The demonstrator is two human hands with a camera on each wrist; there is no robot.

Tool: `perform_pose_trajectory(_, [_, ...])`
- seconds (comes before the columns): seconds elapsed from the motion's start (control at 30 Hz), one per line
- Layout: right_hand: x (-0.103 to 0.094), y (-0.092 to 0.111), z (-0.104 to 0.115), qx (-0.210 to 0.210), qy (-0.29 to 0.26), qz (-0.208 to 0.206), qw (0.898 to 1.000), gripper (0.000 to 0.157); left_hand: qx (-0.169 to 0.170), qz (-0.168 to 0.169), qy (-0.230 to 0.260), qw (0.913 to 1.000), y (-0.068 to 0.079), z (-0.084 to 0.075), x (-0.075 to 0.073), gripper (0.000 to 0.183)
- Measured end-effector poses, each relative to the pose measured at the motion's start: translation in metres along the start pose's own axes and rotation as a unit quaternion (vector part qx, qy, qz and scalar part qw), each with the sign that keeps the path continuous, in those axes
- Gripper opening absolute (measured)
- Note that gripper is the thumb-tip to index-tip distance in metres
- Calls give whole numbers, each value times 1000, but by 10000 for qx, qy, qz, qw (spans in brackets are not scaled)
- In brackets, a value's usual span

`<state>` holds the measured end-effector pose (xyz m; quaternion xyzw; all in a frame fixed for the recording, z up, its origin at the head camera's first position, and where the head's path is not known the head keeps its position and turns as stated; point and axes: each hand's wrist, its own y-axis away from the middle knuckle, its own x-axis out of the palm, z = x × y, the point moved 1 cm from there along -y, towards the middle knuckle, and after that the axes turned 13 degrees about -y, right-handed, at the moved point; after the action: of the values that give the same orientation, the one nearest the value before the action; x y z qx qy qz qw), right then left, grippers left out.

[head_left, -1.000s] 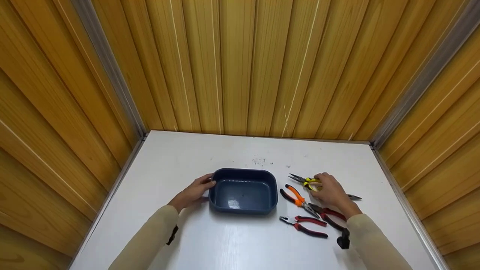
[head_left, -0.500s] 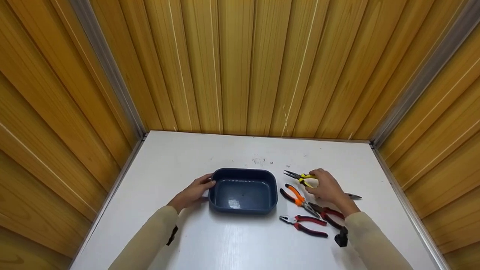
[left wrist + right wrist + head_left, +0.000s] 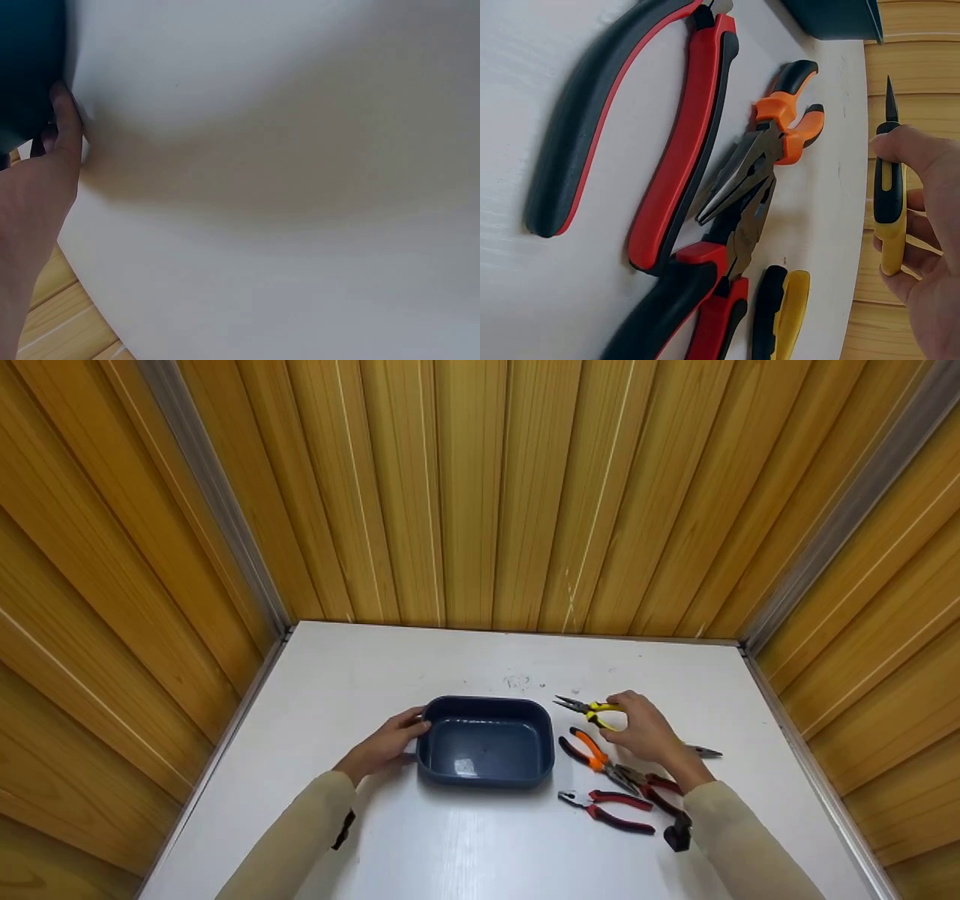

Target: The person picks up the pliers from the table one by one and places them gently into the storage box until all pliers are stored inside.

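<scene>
In the head view my left hand [image 3: 381, 744] holds the left end of a dark blue rectangular tub [image 3: 486, 742], thumb on the rim. The left wrist view shows that hand's fingers along the tub's outer wall [image 3: 30, 67]. To the tub's right, my right hand [image 3: 645, 729] grips yellow-and-black needle-nose pliers [image 3: 592, 709] by the handles, jaws towards the tub. These pliers [image 3: 889, 180] are off the table in the right wrist view. Below lie orange-and-black pliers [image 3: 592, 751] and two red-and-black pairs, one being combination pliers [image 3: 607, 810].
Another pair of yellow-and-black pliers [image 3: 781, 315] lies on the white table [image 3: 360, 660]; in the head view the right hand hides most of it. Wood-patterned panels [image 3: 465, 510] stand behind the table and along both sides.
My right hand has carried the needle-nose pliers left and slightly away from me, towards the tub. The left hand and the tub have stayed in place.
</scene>
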<state>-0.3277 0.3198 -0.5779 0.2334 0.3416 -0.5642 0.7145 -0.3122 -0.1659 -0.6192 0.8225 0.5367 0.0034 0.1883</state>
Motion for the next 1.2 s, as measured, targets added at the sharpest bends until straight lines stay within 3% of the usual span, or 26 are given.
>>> perform_pose_trajectory(0.7, [1, -4, 31, -318, -89, 27, 9995, 63, -208, -263, 25, 9994, -1, -5, -2, 56])
perform_pose_trajectory(1.2, [5, -5, 44, -464, -167, 111, 9987, 64, -95, -104, 173, 9998, -1, 2, -2, 59])
